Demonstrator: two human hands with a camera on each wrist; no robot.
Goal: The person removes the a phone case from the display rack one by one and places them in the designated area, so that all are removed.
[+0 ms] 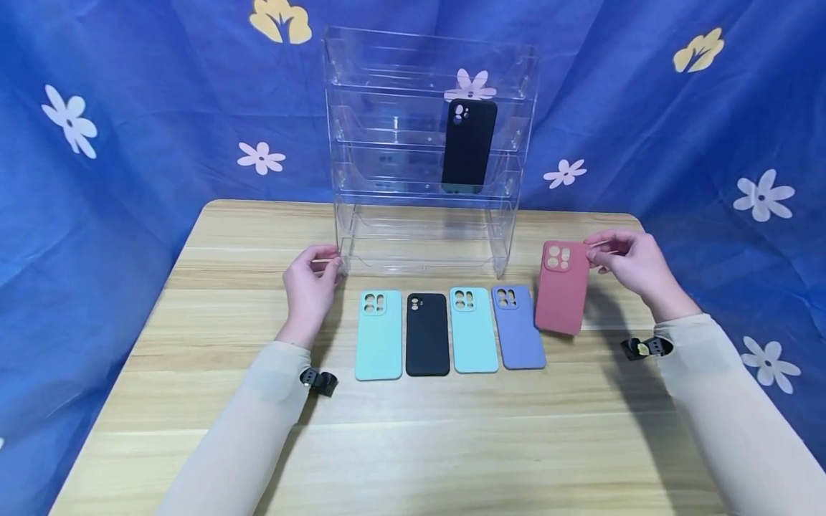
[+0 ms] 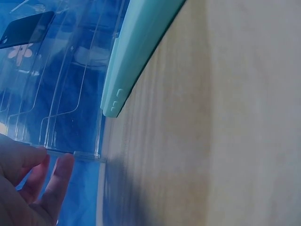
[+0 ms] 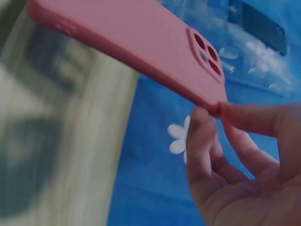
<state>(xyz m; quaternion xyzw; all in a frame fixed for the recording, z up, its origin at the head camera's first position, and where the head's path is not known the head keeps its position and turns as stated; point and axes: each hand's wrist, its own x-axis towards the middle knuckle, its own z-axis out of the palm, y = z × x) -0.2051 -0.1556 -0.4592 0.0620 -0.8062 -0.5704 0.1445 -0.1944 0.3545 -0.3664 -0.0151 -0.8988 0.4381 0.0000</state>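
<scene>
My right hand (image 1: 635, 265) pinches a pink phone case (image 1: 561, 287) by its upper right corner. The case is raised and tilted over the table, its camera cutouts at the top; in the right wrist view, thumb and finger meet at that corner. My left hand (image 1: 310, 287) holds the lower left edge of a clear acrylic display rack (image 1: 422, 269) between thumb and fingers. A black phone case (image 1: 470, 143) stands in the rack, on its right side. In front lie a mint case (image 1: 378, 337), a black case (image 1: 427, 335), another mint case (image 1: 474, 331) and a lavender-blue case (image 1: 520, 330).
The rack stands at the back of a light wooden table (image 1: 413, 444), with several tiers. Behind it hangs a blue cloth (image 1: 193, 93) with flower prints. A small dark camera (image 1: 319, 381) is strapped at the left wrist, another (image 1: 645, 348) at the right.
</scene>
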